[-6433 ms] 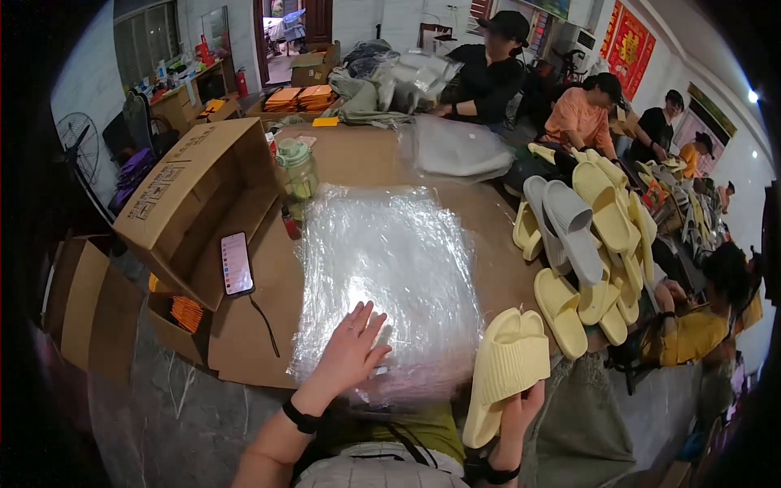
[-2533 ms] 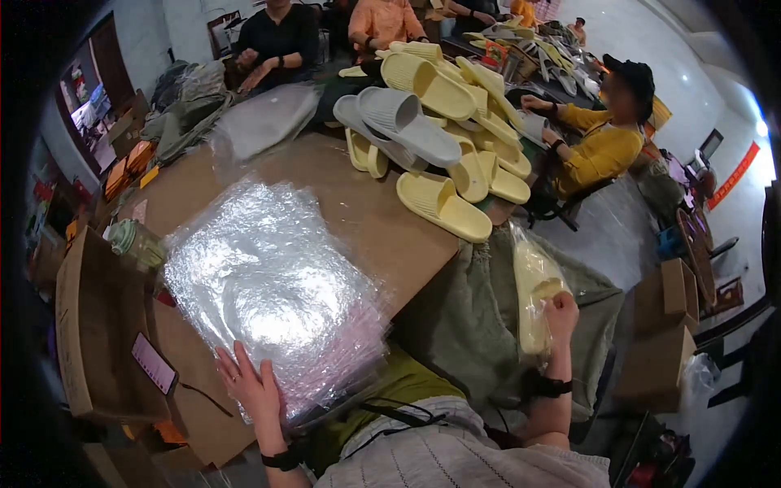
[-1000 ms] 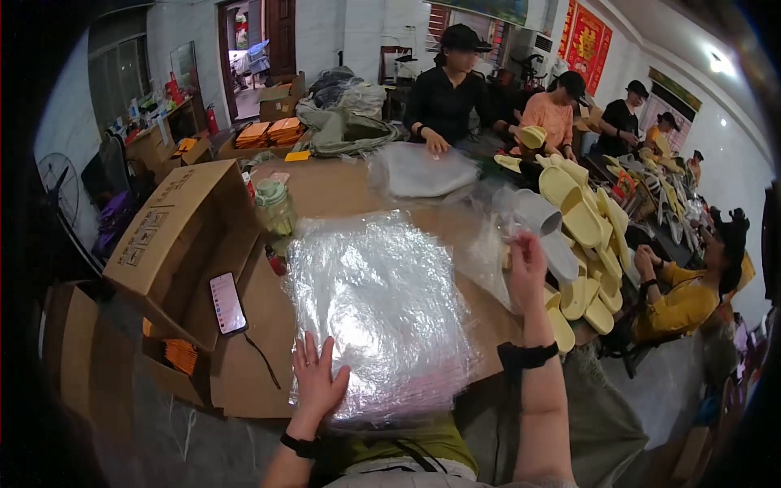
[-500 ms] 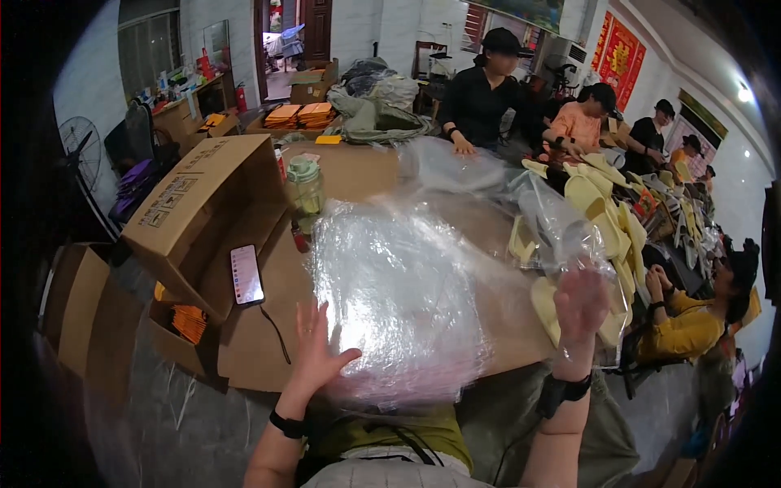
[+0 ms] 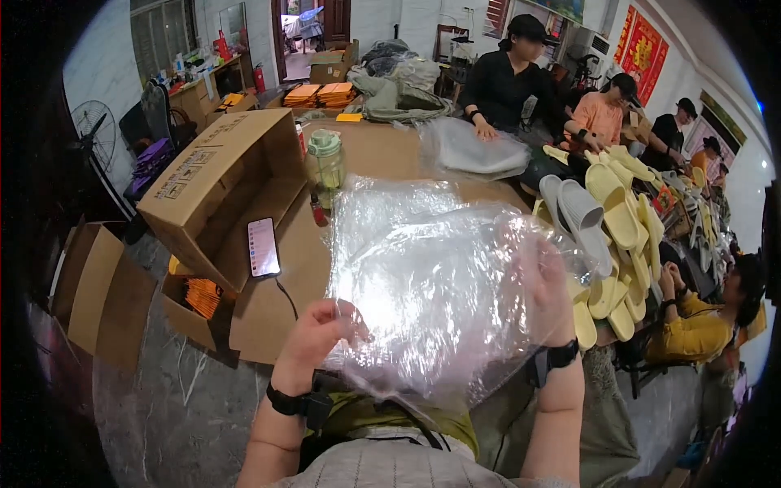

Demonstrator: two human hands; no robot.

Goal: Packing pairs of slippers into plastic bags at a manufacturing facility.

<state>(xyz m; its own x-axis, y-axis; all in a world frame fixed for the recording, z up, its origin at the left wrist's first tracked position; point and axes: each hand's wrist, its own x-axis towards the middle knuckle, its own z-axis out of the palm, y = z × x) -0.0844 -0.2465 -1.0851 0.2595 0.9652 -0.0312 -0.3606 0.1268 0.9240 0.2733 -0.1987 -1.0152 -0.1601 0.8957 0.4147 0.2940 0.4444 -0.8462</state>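
A stack of clear plastic bags [image 5: 390,198] lies in front of me on the cardboard-covered table. Over it a loose, shiny clear plastic bag [image 5: 443,285] spreads between my hands, its lower part near my lap. My left hand [image 5: 320,335] is closed, fingers curled in a pinch at the bag's left edge. At its right side my right hand [image 5: 543,281] grips the film, its fingers blurred by the plastic; whether they are inside or behind the bag I cannot tell. Yellow slippers [image 5: 612,215] and a pair of grey slippers [image 5: 579,213] are piled just beyond my right hand.
On the left stand an open cardboard box [image 5: 224,183], a phone [image 5: 263,246] with a cable, and a green bottle [image 5: 327,167]. Across the table a co-worker's hand [image 5: 486,130] rests on more plastic bags [image 5: 468,154]. Several people sit or stand along the right.
My right hand has swung left from over the slippers, bringing the clear bag above the stack. My left hand has gone from spread fingers to a pinch. The grey slippers now show uncovered.
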